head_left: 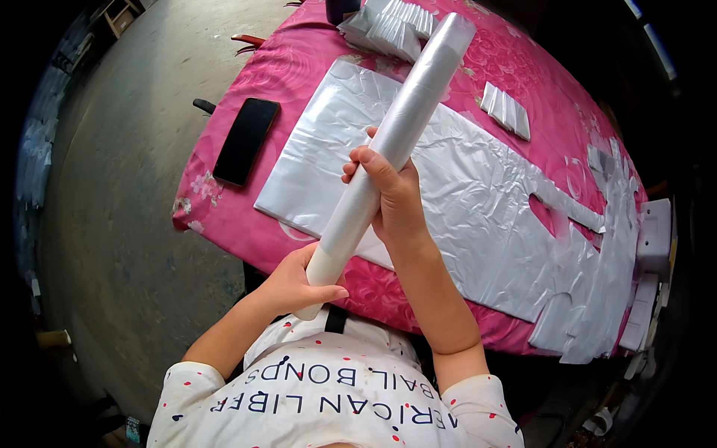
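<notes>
A long roll of translucent plastic film (409, 116) slants up and to the right in front of me, held above the table. My left hand (295, 282) is wrapped round its pale lower end. Higher up, near the middle of the roll, my right hand (387, 179) grips it, thumb across the front and fingertips showing on the far side. Beneath the roll lies a flat stack of silvery-white plastic bags (478, 201), with cut-out handles toward the right. The roll and my right arm hide part of that stack.
Pink flowered cloth (388, 295) covers the table. A black phone (246, 142) lies left of the bags. Folded plastic bundles (392, 30) sit at the far edge, a smaller folded bundle (506, 110) to the right. White plastic boxes (654, 235) stand by the right edge.
</notes>
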The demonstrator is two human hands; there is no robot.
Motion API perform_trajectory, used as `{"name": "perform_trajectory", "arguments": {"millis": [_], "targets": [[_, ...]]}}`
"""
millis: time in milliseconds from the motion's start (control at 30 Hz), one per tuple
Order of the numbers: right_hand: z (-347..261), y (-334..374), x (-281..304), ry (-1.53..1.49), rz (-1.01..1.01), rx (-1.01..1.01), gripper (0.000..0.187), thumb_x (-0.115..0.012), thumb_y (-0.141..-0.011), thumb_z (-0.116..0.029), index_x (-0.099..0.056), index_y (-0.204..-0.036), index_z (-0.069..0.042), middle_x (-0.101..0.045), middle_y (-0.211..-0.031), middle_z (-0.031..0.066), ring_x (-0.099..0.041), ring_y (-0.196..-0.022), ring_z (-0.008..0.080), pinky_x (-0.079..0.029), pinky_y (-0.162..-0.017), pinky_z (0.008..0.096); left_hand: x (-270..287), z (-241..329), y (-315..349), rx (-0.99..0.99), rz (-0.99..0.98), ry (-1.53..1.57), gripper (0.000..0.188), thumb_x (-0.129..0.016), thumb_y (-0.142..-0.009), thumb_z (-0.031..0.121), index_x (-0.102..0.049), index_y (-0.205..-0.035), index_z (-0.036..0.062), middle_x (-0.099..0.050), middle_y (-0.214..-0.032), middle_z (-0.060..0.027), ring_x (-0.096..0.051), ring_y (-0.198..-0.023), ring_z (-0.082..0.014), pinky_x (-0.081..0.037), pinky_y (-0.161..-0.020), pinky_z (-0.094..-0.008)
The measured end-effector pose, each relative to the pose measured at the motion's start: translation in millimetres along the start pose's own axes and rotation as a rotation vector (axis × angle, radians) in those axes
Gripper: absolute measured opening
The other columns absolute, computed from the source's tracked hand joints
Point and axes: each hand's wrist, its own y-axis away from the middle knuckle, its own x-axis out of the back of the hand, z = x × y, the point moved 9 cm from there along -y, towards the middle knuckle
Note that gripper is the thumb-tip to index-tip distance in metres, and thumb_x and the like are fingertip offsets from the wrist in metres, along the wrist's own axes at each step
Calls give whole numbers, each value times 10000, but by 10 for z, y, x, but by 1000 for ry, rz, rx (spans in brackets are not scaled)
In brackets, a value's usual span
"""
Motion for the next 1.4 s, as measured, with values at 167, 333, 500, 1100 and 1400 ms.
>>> {"name": "perform_trajectory", "arguments": {"millis": [167, 333, 500, 1100, 1400], "targets": [[-45, 231, -33, -280, -183, -39, 572, -660, -784, -232, -353, -1208, -2, -541, -847, 61, -578, -762, 162, -504, -712, 331, -456, -53, 33, 127, -456, 406, 433, -701, -715, 272, -521, -1014, 17, -557, -761, -51, -577, -684, -132, -499, -607, -274], [-53, 319, 134, -116, -134, -18, 561, -665, -775, -243, -372, -1187, 1, -545, -841, 63, -573, -769, 160, -497, -726, 337, -338, -35, -162, 194, -163, 418, 422, -626, -784, 322, -514, -1057, 21, -561, -776, -58, -577, -697, -132, -492, -618, -270], [-67, 340, 263, -82, -39, -40, 566, -667, -768, -235, -371, -1178, 21, -551, -843, 76, -570, -763, 165, -491, -736, 330, -290, -27, -271, 161, -102, -149, 473, -634, -763, 228, -476, -1151, 7, -566, -855, -62, -569, -749, -111, -477, -653, -278], [-48, 365, 394, -5, 66, -13, 632, -684, -778, -253, -337, -1214, 46, -566, -870, 103, -600, -755, 170, -524, -705, 319, -451, -92, -192, 223, -289, 112, 465, -638, -747, 323, -498, -1067, 17, -561, -842, -50, -560, -704, -108, -482, -628, -278], [406, 430, 566, 227, 35, -32, 590, -704, -784, -222, -372, -1192, 44, -557, -943, 92, -608, -850, 184, -492, -764, 305, -53, -499, -179, 394, -151, 68, 604, -325, -907, 542, -497, -1098, -4, -544, -723, -89, -535, -615, -142, -464, -546, -289]]}}
